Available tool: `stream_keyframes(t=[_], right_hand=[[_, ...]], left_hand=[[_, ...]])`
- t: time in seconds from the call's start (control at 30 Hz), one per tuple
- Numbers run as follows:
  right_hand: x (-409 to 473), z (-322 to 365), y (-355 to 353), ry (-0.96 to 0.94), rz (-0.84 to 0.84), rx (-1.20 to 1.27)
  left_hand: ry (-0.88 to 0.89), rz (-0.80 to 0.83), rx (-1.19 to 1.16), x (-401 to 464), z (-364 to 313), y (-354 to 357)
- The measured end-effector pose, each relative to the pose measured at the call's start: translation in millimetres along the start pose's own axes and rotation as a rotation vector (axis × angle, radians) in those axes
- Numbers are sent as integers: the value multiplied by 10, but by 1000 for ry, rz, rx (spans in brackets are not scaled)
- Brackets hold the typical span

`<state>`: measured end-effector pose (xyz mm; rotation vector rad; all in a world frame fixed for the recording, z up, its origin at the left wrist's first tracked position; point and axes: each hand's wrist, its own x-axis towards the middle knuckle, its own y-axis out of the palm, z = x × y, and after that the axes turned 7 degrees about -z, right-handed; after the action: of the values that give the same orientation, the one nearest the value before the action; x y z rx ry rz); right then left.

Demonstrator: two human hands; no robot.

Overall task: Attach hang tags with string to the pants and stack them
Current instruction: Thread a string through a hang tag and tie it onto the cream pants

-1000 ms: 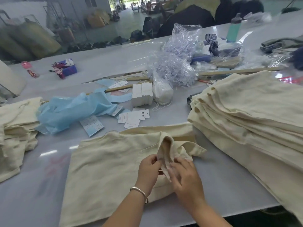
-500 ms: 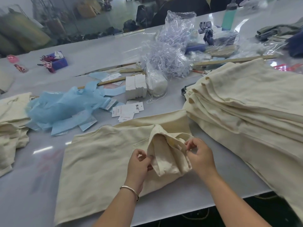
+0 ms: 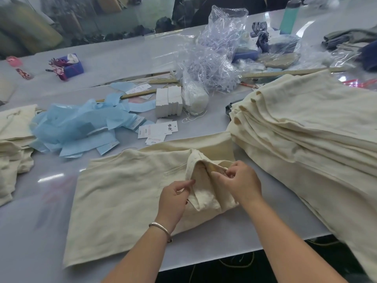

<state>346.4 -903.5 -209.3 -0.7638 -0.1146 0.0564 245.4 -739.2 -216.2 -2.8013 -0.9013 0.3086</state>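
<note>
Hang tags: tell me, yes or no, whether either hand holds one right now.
No: both the left hand and the right hand pinch the pants, while the hang tags lie untouched on the table.

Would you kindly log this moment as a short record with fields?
Left hand: pinches the turned-up waistband
Right hand: pinches the same fold
Pants being worked: flat on the table
Big pile of pants: right side
Loose hang tags: behind the pants
String bag: beside the white tag blocks
</note>
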Motion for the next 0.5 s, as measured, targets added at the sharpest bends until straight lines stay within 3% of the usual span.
stream_keyframes(t=[0.1, 0.3, 0.5], right_hand=[[100, 28, -5, 45, 41, 51], [96, -27, -59, 254, 224, 410], [-208, -261, -73, 212, 373, 728]], left_hand=[[-4, 15, 2, -12, 7, -9], [-11, 16, 0, -18, 50, -33], [-112, 37, 1, -10, 215, -82]])
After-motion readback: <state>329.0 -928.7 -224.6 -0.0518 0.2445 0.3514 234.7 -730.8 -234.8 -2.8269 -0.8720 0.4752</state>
